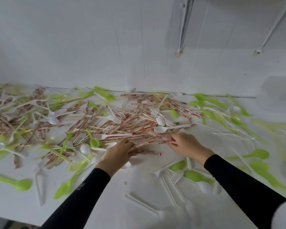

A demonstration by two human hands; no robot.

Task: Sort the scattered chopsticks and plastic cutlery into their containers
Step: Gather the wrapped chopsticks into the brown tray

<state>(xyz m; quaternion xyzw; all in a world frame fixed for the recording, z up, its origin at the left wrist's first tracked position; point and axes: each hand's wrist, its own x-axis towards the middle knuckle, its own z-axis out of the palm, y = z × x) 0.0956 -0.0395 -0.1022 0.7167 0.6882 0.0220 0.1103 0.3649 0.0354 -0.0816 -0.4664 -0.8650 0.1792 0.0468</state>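
Wooden chopsticks with red print [139,128] lie in a wide heap across the white table [122,200], mixed with white plastic forks [112,135], white spoons [160,120] and green spoons [93,142]. My left hand [118,153] curls round one end of a loose bundle of chopsticks [148,142] at the heap's near edge. My right hand [186,144] grips the bundle's other end. Both forearms wear black sleeves. No container is in view.
More green spoons [22,184] and white cutlery [173,177] are scattered on the near part of the table and at the right. A white wall [89,47] rises right behind the heap. The table's front edge runs along the bottom left.
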